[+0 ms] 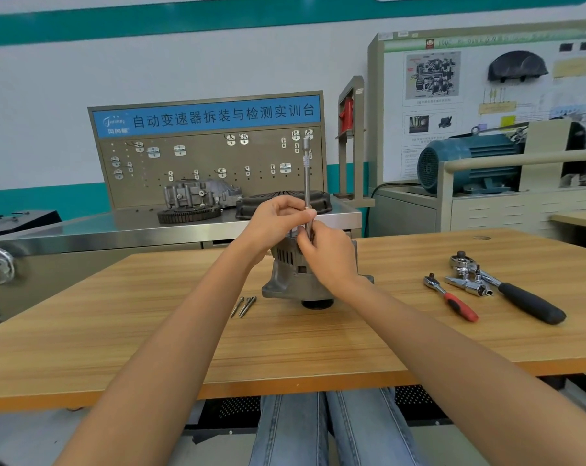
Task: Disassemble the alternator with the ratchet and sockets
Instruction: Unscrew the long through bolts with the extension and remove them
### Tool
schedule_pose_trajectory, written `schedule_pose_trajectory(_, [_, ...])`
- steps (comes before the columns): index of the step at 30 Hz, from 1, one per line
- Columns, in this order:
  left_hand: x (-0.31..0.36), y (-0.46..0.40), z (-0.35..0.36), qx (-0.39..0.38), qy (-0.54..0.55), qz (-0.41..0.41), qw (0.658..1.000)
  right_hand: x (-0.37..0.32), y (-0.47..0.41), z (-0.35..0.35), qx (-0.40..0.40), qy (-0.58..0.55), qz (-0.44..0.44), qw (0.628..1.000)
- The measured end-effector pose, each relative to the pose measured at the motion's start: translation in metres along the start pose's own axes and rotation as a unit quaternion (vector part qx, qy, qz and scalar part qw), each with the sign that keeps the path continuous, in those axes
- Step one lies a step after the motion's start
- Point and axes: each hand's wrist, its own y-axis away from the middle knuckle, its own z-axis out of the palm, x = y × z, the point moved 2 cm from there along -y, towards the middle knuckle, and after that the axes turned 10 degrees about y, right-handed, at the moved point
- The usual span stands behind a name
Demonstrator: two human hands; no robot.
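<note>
Both hands, left hand [278, 218] and right hand [328, 253], pinch upright extension bar [307, 183] atop alternator [295, 280]; table [318, 348] mid-top, edges well apart.

Matt grey cast-metal alternator [286, 280] on a smooth wood-grain table [285, 341].

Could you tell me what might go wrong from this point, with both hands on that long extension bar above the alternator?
1. The extension bar stands tall, held only low down by the left hand and right hand; it could tilt and slip off the fastener.
2. The alternator rests unclamped on the table and may tip.
3. The loose bolts lie beside it and could roll if knocked.
</note>
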Motion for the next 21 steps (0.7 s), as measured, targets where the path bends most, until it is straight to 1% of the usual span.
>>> schedule_pose_trajectory(6, [0.0004,0.0011,0.0033,0.005,-0.005,-0.014,1.0,-0.0005,-0.0007,-0.0007,-0.007,0.0,0.009,1.0])
schedule_pose_trajectory(10, [0.0029,0.0049,0.0022,-0.051,-0.02,-0.025,0.998,-0.0018,-0.0029,-0.0004,-0.025,-0.014,0.017,0.999])
schedule_pose_trajectory(12, [0.0034,0.0051,0.0007,-0.059,-0.02,-0.029,0.998,-0.002,-0.0034,0.0,-0.029,-0.014,0.017,0.999])
schedule_pose_trajectory(17, [0.0001,0.0005,-0.0012,-0.047,-0.015,-0.019,0.999,-0.0018,-0.0021,0.0008,-0.023,-0.02,0.017,0.999])
schedule_pose_trajectory(21, [-0.0017,-0.0011,0.0002,-0.01,0.002,-0.014,1.0,-0.0015,0.0001,-0.0002,-0.02,-0.022,0.008,1.0])
